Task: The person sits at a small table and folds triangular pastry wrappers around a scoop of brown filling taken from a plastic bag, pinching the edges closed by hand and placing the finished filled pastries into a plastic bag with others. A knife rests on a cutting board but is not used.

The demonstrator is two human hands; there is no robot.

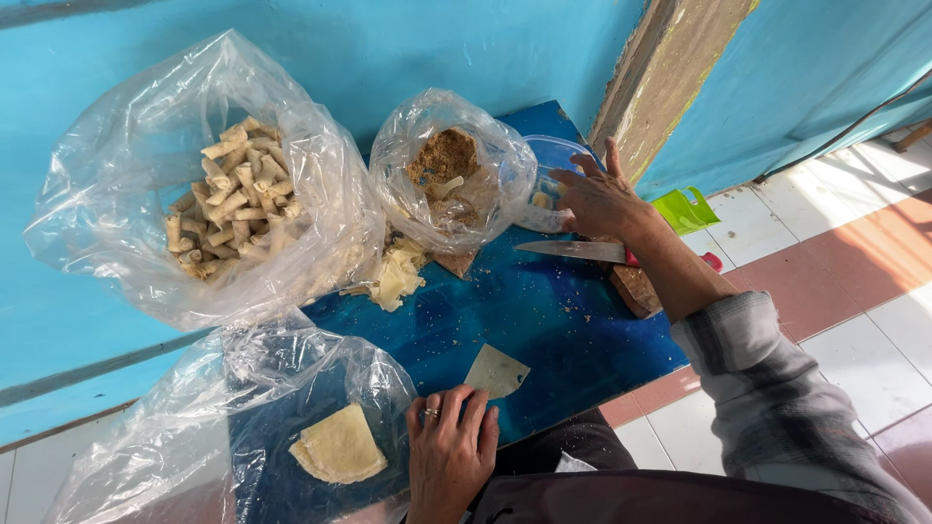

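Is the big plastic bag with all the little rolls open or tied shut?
Open. The big plastic bag has its mouth spread wide, so the pile of pale rolls inside shows uncovered. No knot or tie is visible.

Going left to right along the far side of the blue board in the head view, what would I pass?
Big clear bag of rolled pastries → pile of wrapper scraps → smaller bag of brown crumb filling → right hand → green plastic scoop.
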